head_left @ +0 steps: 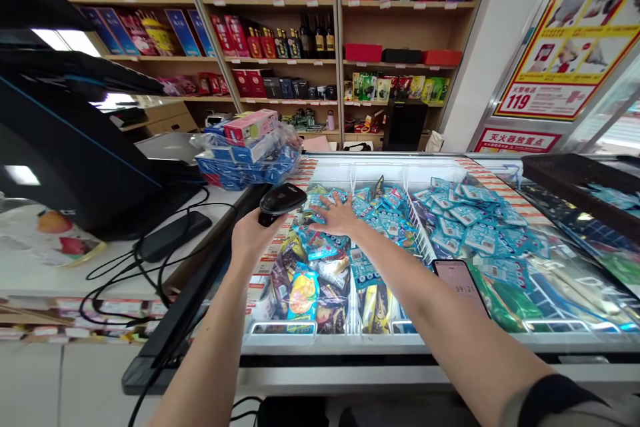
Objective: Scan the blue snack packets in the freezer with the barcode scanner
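Gripping the scanner (283,199), the left hand (249,237) has it raised over the near-left side of the open freezer (280,349), fingers curled round the handle. Across to the right hand (337,215): fingers spread wide, palm down, pinching nothing, right above the blue packets (393,223); whether the fingertips touch them, we can't tell.

So the step looks like reaching for stock with the scanner at the ready. Taking one packet would call for drawing those fingers together on a single edge, scanner held clear.

And the obstacles? Packets overlap in a loose heap, a white wire divider (423,233) splits the freezer, and the right forearm hides part of the middle compartment. Close by that arm lies a phone (461,280), timer showing. Beyond it, more teal packets (467,217) pile up. Over left, a plastic-wrapped bundle of boxes (250,147) sits on the counter beside a dark terminal (75,153); stocked shelves (365,5) line the back.
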The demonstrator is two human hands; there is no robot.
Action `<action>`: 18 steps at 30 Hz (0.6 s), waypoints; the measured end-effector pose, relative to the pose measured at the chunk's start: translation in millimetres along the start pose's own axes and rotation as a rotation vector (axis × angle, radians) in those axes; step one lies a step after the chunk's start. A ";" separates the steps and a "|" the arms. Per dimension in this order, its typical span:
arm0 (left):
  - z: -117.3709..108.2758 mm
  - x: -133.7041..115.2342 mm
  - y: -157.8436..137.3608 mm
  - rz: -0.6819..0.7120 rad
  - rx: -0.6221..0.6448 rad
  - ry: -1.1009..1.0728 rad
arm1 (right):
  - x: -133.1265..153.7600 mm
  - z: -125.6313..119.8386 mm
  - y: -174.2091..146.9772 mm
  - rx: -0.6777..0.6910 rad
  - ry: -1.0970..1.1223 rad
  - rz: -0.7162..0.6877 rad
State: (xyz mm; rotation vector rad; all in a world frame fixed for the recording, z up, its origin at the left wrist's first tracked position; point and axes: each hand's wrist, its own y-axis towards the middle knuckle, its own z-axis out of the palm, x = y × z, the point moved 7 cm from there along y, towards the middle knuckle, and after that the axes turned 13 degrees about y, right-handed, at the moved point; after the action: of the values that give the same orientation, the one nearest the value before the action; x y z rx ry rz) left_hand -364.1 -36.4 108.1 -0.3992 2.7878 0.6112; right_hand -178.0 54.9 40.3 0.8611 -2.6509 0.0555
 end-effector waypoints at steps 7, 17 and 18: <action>26.4 -15.8 2.6 -0.005 0.063 0.059 | -79.2 -42.2 -39.5 -0.033 0.004 0.175; 41.2 -73.4 -4.1 0.083 0.092 0.061 | -10.9 -18.7 -140.0 0.092 -0.002 -0.335; 43.2 -79.1 -5.7 0.097 0.100 0.065 | -21.5 -21.4 -140.5 0.065 -0.014 -0.302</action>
State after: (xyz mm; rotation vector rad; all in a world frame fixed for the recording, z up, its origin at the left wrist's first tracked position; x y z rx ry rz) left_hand -280.6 -5.8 92.2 -0.2692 2.8998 0.4857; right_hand -74.1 -44.4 43.1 1.2768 -2.5127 0.0607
